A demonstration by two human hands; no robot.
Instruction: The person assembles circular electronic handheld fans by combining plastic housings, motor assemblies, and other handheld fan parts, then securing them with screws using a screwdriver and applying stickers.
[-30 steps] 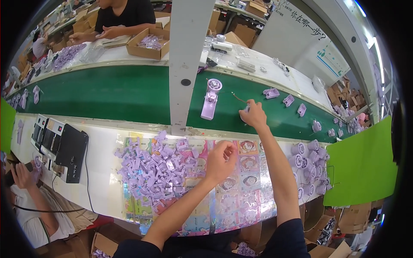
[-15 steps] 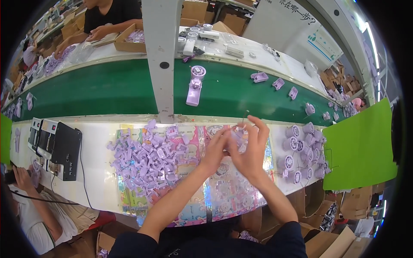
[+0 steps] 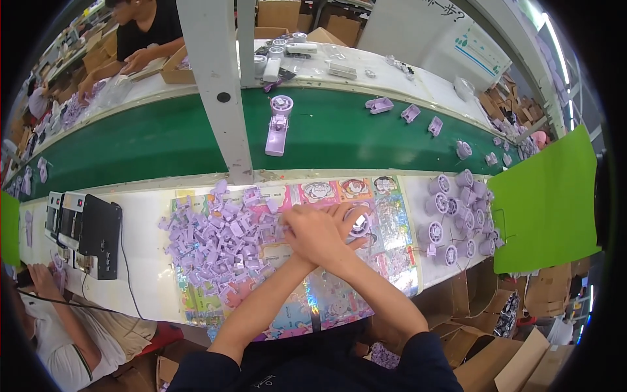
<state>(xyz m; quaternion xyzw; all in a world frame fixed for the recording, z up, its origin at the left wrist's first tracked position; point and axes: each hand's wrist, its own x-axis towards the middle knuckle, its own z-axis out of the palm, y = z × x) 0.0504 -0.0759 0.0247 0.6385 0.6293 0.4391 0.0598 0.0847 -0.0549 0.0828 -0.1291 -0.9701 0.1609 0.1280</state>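
My forearms cross over the printed sheet on the bench. My left hand (image 3: 344, 219), partly under the right one, is closed round a lilac round fan housing (image 3: 360, 223) with a ringed opening and a white piece inside. Crossing over it, my right hand (image 3: 312, 230) reaches left with bent fingers to the edge of a heap of small lilac plastic parts (image 3: 219, 238). Its fingertips are mostly hidden, so whether they grip a part cannot be made out.
Several lilac fan housings (image 3: 450, 225) with thin wires stand at the right, beside a green panel (image 3: 545, 202). A black machine (image 3: 91, 232) sits at the left. Beyond a metal post (image 3: 222, 98), a green conveyor (image 3: 339, 140) carries lilac parts. Co-workers sit at left and far left.
My hands were together over the sheet's middle. The right hand has crossed over the left towards the heap, while the left hand keeps the fan housing. The whole view has shifted slightly.
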